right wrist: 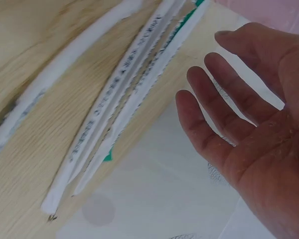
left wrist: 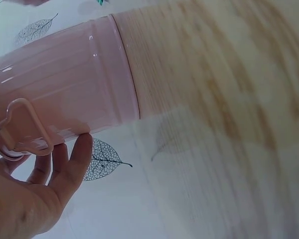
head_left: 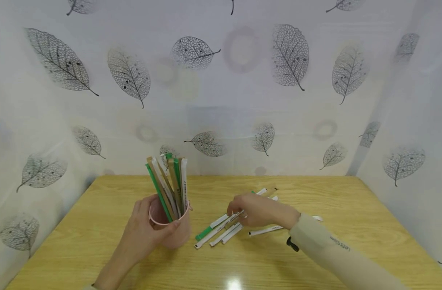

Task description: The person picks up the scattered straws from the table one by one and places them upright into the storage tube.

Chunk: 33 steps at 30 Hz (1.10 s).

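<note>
A pink cup (head_left: 175,233) with a small loop handle (left wrist: 27,124) stands on the left of the table. Several long, slim wrapped sticks (head_left: 172,185) in green, brown and white lean upright in it. My left hand (head_left: 145,233) grips the cup, thumb at the near rim and fingers round its far side. To the right, loose wrapped sticks (head_left: 215,233) lie in a slanting bunch, with printed lettering on the white ones (right wrist: 109,99). Over this bunch is my right hand (head_left: 255,209), its fingers loosely bent and nothing between them in the right wrist view.
The wooden table (head_left: 315,266) carries everything and backs onto a pale curtain (head_left: 221,100) printed with leaves. One white stick (head_left: 266,230) lies apart below the right wrist. A small white piece (head_left: 317,218) shows beyond the right sleeve.
</note>
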Each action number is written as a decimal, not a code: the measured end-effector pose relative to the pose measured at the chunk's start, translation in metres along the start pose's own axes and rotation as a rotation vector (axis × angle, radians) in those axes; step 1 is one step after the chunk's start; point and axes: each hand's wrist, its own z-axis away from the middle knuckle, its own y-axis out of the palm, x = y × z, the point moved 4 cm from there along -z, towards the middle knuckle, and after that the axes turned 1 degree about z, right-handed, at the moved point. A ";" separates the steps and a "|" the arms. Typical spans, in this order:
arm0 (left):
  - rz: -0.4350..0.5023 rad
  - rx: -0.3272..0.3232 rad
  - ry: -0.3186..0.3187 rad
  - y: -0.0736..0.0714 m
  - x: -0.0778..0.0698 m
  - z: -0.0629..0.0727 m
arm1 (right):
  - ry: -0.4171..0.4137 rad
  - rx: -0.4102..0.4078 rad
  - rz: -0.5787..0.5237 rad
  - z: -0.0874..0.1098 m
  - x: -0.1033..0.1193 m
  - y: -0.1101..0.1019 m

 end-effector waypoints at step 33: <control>0.159 -0.020 -0.151 -0.002 -0.004 0.015 | -0.156 -0.106 0.565 0.021 0.007 0.037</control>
